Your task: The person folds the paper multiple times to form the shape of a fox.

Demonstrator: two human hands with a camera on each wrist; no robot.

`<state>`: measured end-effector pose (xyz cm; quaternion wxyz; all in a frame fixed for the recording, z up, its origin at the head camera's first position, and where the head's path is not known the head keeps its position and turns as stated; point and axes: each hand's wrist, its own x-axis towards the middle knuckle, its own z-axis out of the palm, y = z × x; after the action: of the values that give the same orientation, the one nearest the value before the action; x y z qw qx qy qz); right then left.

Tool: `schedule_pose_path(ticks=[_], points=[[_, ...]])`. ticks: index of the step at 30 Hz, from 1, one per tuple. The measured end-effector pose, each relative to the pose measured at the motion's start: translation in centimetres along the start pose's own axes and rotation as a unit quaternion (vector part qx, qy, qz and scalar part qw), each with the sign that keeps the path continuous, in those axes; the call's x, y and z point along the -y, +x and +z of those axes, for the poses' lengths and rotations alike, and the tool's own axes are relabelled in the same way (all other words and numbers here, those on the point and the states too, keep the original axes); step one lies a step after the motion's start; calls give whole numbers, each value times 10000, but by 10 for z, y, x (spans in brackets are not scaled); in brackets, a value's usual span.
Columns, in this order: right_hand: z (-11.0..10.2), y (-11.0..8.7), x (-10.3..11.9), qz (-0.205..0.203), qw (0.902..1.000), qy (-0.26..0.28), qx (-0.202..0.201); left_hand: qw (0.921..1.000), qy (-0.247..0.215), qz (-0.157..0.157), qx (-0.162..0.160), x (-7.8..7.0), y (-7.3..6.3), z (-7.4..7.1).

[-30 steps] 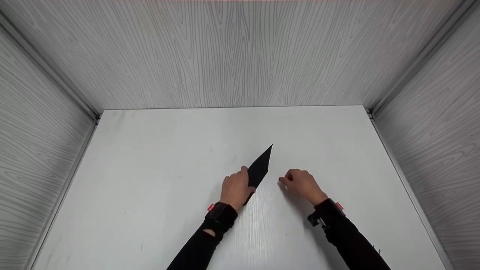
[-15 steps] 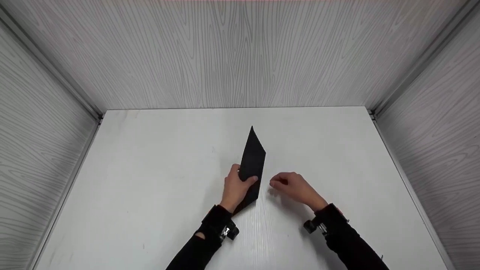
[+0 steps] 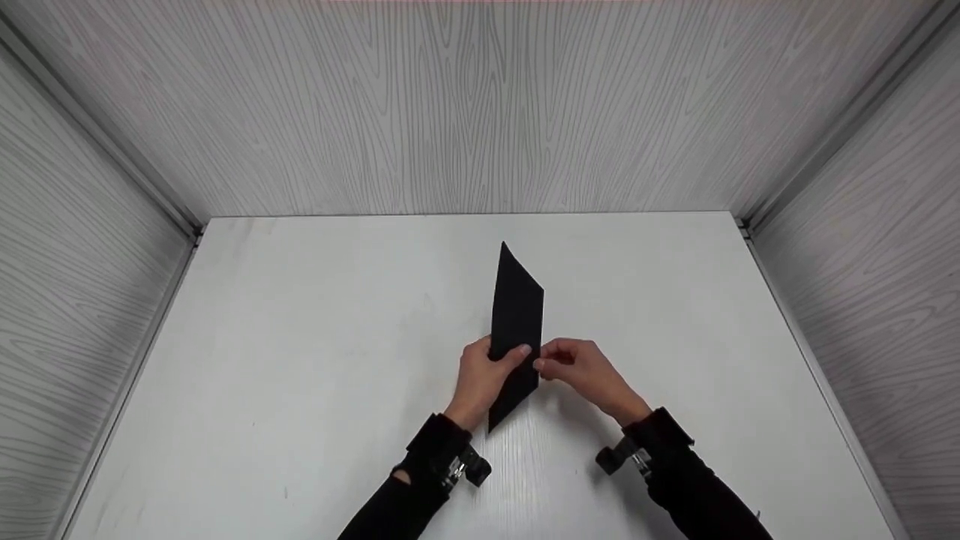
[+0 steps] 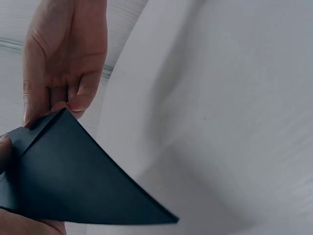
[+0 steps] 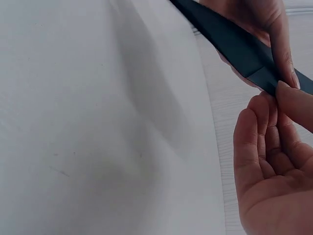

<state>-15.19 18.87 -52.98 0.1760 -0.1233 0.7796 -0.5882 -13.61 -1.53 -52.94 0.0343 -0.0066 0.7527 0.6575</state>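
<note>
You have the black sheet (image 3: 517, 307) between your two hands, and it seems to be raised above the table (image 3: 337, 375), because its shadow lies apart from it in the left wrist view. Its long axis goes away from you, toward the back wall (image 3: 465, 112), and its broad face is turned to your right, steeply tilted. Your left hand (image 3: 476, 382) is on the left side of the sheet and grips it: the thumb (image 3: 511, 358) lies on the face, and the other fingers go behind. Your right hand (image 3: 592, 375) is at the right edge of the sheet, where its thumb and fingertips pinch this edge. So both hands touch the sheet, but the left one reaches farther over it, and the right one has only the border. Both are in the near half of the sheet; its far corner points away from you. Close to the right fingertips, the sheet shows a fold (image 4: 41, 133).
</note>
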Motion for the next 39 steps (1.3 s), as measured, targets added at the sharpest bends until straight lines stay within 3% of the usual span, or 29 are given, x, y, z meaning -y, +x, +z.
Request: schedule_pose_path(ticks=[3,21,29,34,39], points=[[0,0,1,-26,9999,78,-84,9998,132,-10,112,0,0,-2],[3,3,6,-491,9951,577,-630,9936,838,669,345,-1,-1,-5],[-4,9,17,-663,9909,610,-1002,9915,1021,656,474,3,-2,-5],[-9,11,25,-793,9848,749,-1355,9905,1143,431,634,6,-3,-3],[-11,13,33,-948,9840,676,-1349,9937,881,347,600,-1,-1,-4]])
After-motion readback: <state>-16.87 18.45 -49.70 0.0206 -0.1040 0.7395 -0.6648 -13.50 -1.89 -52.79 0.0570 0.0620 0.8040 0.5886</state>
